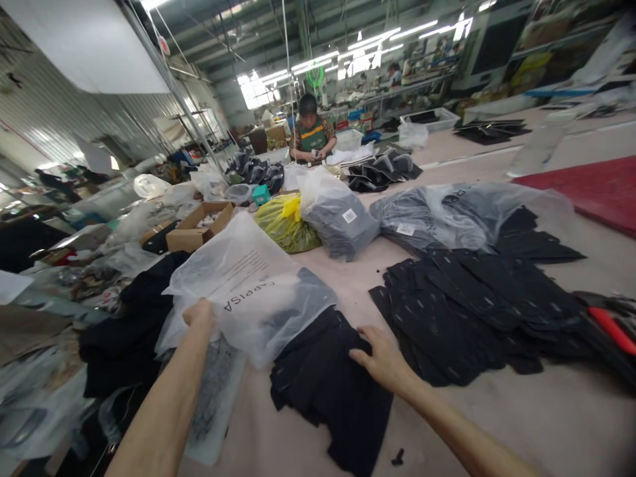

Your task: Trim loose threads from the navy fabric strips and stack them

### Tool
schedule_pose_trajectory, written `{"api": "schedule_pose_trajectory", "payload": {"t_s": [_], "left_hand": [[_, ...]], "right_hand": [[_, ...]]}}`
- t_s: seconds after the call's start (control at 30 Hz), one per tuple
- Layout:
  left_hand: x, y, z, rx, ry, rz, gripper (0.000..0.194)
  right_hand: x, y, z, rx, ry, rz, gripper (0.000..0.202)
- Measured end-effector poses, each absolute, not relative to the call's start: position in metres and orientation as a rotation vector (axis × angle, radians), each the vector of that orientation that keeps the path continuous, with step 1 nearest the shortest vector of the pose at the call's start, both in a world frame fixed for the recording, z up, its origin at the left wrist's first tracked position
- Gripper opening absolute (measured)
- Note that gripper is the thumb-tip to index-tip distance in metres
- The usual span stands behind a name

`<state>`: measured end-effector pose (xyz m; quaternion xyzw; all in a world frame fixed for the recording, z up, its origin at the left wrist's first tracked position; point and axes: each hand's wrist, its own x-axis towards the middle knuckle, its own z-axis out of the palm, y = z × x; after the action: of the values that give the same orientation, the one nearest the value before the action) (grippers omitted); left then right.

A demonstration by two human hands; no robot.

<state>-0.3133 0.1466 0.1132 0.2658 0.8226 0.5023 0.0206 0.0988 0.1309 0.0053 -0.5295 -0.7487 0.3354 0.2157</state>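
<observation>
1 stack, dark cloth pieces (338, 391), on table (556, 411); far end beneath or inside (cannot tell which) 1 printed translucent bag (253, 281). 1 right hand (382, 358), fingers spread, at stack's right edge. 1 left hand (200, 315), fingers curled tight on bag's near-left edge. Handling advice: bag held taut and raised, stack pressed flat to prevent snagged corners. Beyond: 1 yellow bag (285, 232); 1 co-worker (314, 138), farther off.

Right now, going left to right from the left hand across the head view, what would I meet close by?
Left hand gripping a printed plastic bag, right hand on a smaller batch of dark pieces, wider spread of dark pieces, red handle.
</observation>
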Motion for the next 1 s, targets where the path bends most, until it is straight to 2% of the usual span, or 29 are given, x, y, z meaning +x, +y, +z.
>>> {"api": "schedule_pose_trajectory", "payload": {"t_s": [0.1,0.17,0.2,0.3,0.37,0.43,0.53,0.6,0.8,1.0], "left_hand": [[-0.301,0.139,0.103,0.649,2.776,1.622,0.040],[-0.271,0.127,0.097,0.866,2.852,1.651,0.043],[-0.248,0.116,0.092,1.174,2.820,1.643,0.042],[-0.157,0.067,0.068,2.017,2.357,1.223,0.022],[-0.096,0.026,0.045,2.176,2.088,0.870,0.023],[-0.052,-0.011,0.020,2.215,1.996,0.651,0.043],[-0.030,-0.042,-0.011,2.205,2.057,0.507,0.094],[-0.034,-0.046,-0.025,2.167,2.129,0.480,0.105],[-0.042,-0.025,-0.039,2.098,2.240,0.496,0.085],[-0.018,0.023,-0.045,1.738,2.567,0.684,0.072]], "right_hand": [[0.110,0.084,-0.024,-1.574,-2.106,0.754,0.058],[0.115,0.065,-0.030,-1.602,-2.127,0.645,0.066],[0.117,0.059,-0.032,-1.605,-2.142,0.600,0.068],[0.123,0.048,-0.036,-1.645,-2.163,0.495,0.070],[0.127,0.044,-0.038,-1.692,-2.135,0.437,0.069],[0.133,0.038,-0.039,-1.698,-2.104,0.420,0.067],[0.140,0.024,-0.041,-1.684,-2.082,0.486,0.060],[0.139,0.012,-0.043,-1.695,-2.084,0.503,0.061],[0.103,0.009,-0.062,-1.586,-2.092,0.440,0.059],[0.083,0.093,-0.061,-1.278,-2.107,0.748,0.061]]}}
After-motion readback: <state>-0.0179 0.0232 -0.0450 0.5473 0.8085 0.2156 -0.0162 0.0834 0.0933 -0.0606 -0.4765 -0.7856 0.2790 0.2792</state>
